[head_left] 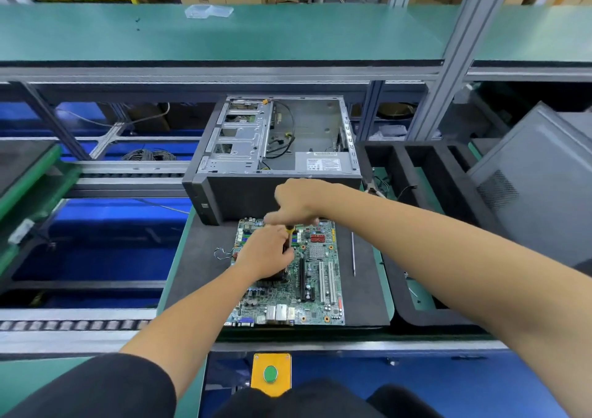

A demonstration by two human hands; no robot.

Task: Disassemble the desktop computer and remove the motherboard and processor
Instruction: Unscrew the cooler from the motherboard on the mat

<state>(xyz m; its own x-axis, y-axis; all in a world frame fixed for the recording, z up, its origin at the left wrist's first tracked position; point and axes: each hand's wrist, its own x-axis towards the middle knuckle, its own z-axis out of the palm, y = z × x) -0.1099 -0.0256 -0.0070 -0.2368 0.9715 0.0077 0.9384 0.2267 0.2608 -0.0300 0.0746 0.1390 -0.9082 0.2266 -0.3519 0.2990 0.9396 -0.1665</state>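
Motherboard lies flat on the dark mat of the bench, just in front of the emptied case. The right hand grips a yellow-handled screwdriver upright over the cooler; the left hand curls its fingers around that cooler. Judging by this, the cooler's screws are being loosened; next it must lift off to expose the processor.

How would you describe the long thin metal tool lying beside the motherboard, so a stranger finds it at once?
Start at the open computer case, then come down to the motherboard on the dark mat. Just right of the board lies a bare screwdriver shaft, apart from it, thin, silver, pointing toward the person; nothing else there is so slender.
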